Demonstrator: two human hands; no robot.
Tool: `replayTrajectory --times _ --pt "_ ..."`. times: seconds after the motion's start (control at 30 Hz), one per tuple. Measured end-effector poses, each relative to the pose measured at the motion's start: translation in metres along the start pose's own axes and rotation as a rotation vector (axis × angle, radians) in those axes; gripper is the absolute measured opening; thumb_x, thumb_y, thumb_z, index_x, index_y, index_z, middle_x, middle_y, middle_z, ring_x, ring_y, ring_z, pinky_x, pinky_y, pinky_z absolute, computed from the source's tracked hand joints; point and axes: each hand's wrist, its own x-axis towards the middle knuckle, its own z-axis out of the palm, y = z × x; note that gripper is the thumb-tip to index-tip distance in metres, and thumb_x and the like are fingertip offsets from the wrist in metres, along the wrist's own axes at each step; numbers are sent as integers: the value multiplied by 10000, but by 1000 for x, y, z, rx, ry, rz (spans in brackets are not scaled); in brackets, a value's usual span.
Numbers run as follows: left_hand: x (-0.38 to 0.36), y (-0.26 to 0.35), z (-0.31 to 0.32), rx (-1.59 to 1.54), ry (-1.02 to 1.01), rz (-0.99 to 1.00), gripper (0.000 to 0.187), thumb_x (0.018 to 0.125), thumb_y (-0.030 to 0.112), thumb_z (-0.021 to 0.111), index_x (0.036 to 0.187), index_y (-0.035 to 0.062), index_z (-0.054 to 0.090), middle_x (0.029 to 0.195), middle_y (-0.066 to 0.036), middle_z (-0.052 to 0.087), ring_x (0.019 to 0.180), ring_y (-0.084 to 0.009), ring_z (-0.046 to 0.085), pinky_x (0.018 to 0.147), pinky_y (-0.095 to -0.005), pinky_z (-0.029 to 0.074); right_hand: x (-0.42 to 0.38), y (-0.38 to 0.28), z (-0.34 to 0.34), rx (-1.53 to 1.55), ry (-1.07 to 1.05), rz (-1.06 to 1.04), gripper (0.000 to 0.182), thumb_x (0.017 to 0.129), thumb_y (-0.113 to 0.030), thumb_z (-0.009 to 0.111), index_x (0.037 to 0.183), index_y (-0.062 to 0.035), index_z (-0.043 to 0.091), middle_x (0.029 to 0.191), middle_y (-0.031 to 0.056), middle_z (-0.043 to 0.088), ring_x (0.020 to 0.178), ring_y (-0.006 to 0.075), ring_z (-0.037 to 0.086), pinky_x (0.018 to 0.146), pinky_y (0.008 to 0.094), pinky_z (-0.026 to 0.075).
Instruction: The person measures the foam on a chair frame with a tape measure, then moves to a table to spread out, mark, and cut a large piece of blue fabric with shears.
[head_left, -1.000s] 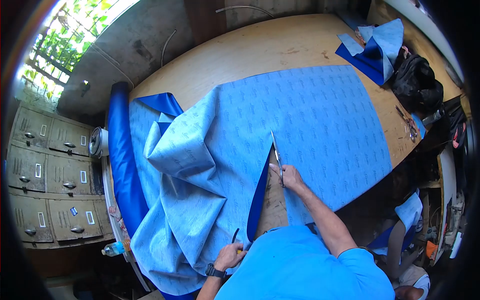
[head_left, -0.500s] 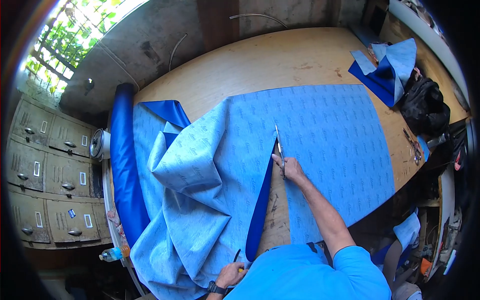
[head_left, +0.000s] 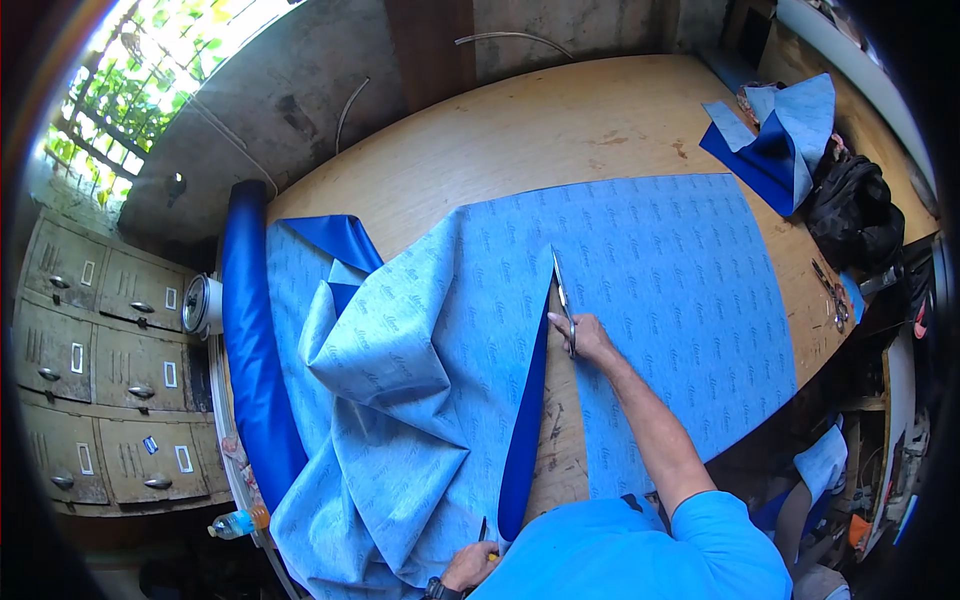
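Note:
My right hand [head_left: 585, 338] is closed round the handles of a pair of scissors [head_left: 561, 285], whose blades point away from me at the top of a long cut. That cut splits a sheet of light-blue printed-back material [head_left: 670, 260], baring a strip of wood and a fold of its dark-blue face [head_left: 524, 440]. At the bottom edge, my left hand [head_left: 470, 567] is curled by the rumpled left part of the sheet. A slim dark tip and a bit of yellow stick out of its fingers; I cannot tell what the object is.
A dark-blue roll [head_left: 258, 330] lies along the left of the wooden table [head_left: 600, 120]. Blue offcuts [head_left: 775, 150], a black bag [head_left: 857, 212] and another pair of scissors [head_left: 832, 297] are at right. Metal lockers [head_left: 115, 370], a bucket [head_left: 203, 305] and a bottle [head_left: 238, 522] stand left.
The dark gap of the cut now reaches slightly farther up, to the scissors' tips. The whole view has shifted a little; both hands keep their holds.

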Motion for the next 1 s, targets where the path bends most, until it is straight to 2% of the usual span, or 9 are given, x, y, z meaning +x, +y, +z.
replayTrajectory --times 0.1,0.13,0.23,0.43,0.53,0.77,0.87,0.97,1.0 --pt "-1 0 0 10 -5 7 354 848 312 631 1098 71 702 999 -215 707 968 -391 667 807 -456 518 28 -5 -3 1 -8 4 735 838 -754 570 650 -45 618 609 95 630 553 208 618 573 381 493" --pt "3 -13 6 2 -9 23 332 872 319 603 1058 55 681 979 -178 710 935 -355 683 795 -459 523 40 -3 -4 4 -11 4 773 830 -781 548 645 -35 628 615 111 639 570 233 637 598 399 505" --pt "1 -33 26 13 261 171 295 894 271 617 1040 29 701 856 -218 693 843 -404 672 750 -471 515 41 -15 -6 -17 9 15 782 836 -782 532 634 -33 624 616 113 641 586 246 647 609 407 508" --pt "-8 -7 10 -79 157 109 387 897 368 580 1025 27 712 910 -239 702 857 -382 685 736 -454 519 56 -14 -6 -2 -7 -45 811 828 -794 526 658 -10 645 603 119 637 575 249 643 609 403 508" --pt "6 -43 29 -152 159 119 383 889 372 591 1018 33 716 908 -240 702 856 -364 690 744 -444 521 68 -45 -21 70 -57 115 803 822 -786 544 673 -6 660 613 122 644 568 241 641 599 401 504" --pt "2 -32 19 -155 135 124 381 899 356 596 1051 24 706 877 -192 715 817 -362 685 739 -440 524 81 -38 -23 27 29 -52 770 826 -745 585 712 11 672 651 138 659 570 250 640 552 398 496" --pt "2 -31 19 -171 148 128 377 901 350 596 1055 23 705 869 -184 715 807 -360 682 734 -439 524 91 -47 -21 67 23 -9 778 822 -747 589 730 20 677 658 148 660 575 266 643 557 409 507" --pt "3 -31 20 -187 164 133 373 903 344 596 1058 23 704 862 -176 716 796 -359 680 730 -439 524 103 -67 -31 134 -31 78 783 823 -744 594 717 28 675 662 157 658 567 274 640 532 411 506" --pt "3 -32 20 -192 169 134 371 904 342 596 1060 23 704 859 -173 716 792 -359 679 729 -439 524 105 -68 -32 72 -37 70 791 826 -746 588 689 29 667 659 152 657 552 267 635 497 406 493"
